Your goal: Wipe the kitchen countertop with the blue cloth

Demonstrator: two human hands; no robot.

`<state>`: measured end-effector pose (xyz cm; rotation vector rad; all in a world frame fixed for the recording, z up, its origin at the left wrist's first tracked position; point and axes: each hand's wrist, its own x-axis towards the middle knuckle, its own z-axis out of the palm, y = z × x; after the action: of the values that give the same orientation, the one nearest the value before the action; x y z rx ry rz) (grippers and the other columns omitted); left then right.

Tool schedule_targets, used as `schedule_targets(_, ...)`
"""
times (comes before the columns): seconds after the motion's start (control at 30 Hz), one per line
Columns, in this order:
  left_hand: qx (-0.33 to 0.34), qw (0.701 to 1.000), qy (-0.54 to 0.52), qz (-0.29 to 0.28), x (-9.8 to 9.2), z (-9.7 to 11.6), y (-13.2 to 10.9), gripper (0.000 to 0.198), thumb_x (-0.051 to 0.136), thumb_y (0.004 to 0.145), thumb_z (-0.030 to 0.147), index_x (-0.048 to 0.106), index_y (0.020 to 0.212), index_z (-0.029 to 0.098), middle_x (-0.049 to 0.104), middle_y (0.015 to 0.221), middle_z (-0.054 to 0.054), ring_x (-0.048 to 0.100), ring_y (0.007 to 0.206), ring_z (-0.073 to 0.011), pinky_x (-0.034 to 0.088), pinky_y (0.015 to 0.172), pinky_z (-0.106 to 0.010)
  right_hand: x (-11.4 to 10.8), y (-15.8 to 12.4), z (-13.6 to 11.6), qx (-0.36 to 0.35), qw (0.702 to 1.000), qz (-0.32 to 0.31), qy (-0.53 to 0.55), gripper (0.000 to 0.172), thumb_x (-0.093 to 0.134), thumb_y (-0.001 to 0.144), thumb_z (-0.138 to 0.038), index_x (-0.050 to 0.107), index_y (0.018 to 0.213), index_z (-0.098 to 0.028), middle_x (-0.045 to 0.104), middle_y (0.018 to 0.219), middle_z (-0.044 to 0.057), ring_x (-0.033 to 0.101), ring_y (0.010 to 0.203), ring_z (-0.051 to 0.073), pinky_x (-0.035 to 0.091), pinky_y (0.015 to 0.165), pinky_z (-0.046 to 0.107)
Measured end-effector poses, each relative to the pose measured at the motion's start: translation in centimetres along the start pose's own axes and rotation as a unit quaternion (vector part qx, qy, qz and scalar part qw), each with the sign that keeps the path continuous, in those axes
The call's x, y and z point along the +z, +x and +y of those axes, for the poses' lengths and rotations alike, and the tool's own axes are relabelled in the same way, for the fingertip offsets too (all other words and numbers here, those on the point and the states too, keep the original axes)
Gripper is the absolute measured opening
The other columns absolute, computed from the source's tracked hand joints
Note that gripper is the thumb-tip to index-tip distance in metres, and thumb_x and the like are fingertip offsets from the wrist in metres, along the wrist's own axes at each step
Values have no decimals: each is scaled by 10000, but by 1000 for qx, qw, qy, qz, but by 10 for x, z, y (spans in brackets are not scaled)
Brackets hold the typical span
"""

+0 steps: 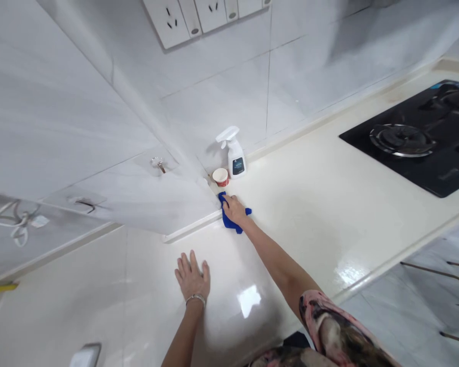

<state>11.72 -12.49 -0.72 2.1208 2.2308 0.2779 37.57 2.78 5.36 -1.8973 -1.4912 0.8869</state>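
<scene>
My right hand (234, 209) presses a blue cloth (231, 223) onto the pale countertop (298, 214), at the foot of the tiled wall corner. The cloth spreads out on both sides of the fingers. Just beyond it stand a small red and white paper cup (221, 177) and a white spray bottle (236, 155) with a dark label, both upright and untouched. To the left, my left hand (193, 279) lies flat on the counter with its fingers apart, and a bracelet circles its wrist. Nothing is held in it.
A black gas hob (413, 137) is set into the counter at the right. Power sockets (210, 15) are mounted on the wall above. Hooks (159, 164) stick to the left wall, near a bundled white cord (21, 224). A yellow object (0, 288) lies at the far left.
</scene>
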Motion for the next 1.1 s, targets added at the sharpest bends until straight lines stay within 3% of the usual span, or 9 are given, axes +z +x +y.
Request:
schedule_targets(0.2,-2,1000,-6,6,-2,2,0,676,310,1033,500,404,1584,119,256,1686,-203,162,1588,-352,152,1285,-589,-11,-35,-6,-42,997,18,55,393,504,1002,-327,601,1369,-222,631,1346,109,586,1291,231,449,1134,375)
schedule_targets(0.37,-2,1000,-13,26,0,-1,0,662,349,1018,487,428,1574,135,267,1682,-199,176,1585,-354,178,1277,-600,-1,-40,-52,-96,959,164,211,411,474,994,-351,520,1372,-193,616,1358,126,580,1281,224,442,1144,396)
schedule_targets(0.5,-4,1000,-5,22,3,-6,0,656,351,1020,479,425,1576,139,274,1684,-187,185,1583,-349,179,1281,-590,-6,-32,-96,-106,930,271,223,371,445,976,-298,519,1313,-164,612,1254,162,578,1236,251,457,1121,432)
schedule_targets(0.67,-1,1000,1,28,5,-7,-1,635,359,1021,454,444,1565,138,285,1681,-183,191,1581,-353,189,1278,-588,-57,-22,-149,-267,866,371,201,352,384,1037,-345,524,1308,-170,605,1152,149,576,1161,247,484,1082,451)
schedule_targets(0.8,-5,999,3,32,6,-8,-2,621,380,1014,436,469,1551,139,307,1671,-185,217,1572,-364,206,1272,-595,-108,-17,-182,-374,828,386,160,342,411,1046,-349,514,1333,-193,590,1139,130,582,1131,233,507,1057,435)
schedule_targets(0.93,1,999,9,38,11,-11,-1,623,385,1007,439,467,1554,154,311,1671,-174,219,1572,-361,222,1269,-598,-133,-13,-186,-454,803,365,125,312,443,1042,-327,521,1329,-233,592,1180,116,588,1149,226,511,1056,418)
schedule_targets(1.0,1,999,9,43,15,-13,-1,626,377,1006,443,464,1557,159,305,1675,-168,212,1575,-357,222,1269,-597,-127,-12,-176,-463,799,363,125,298,433,1039,-295,539,1312,-236,603,1171,116,596,1138,227,515,1046,417)
schedule_targets(1.1,-1,999,9,42,18,-14,-1,630,382,1001,443,459,1561,166,296,1680,-163,202,1579,-355,213,1270,-600,-100,-14,-151,-435,811,367,134,298,428,1030,-273,564,1292,-233,609,1138,119,610,1102,231,526,1029,423)
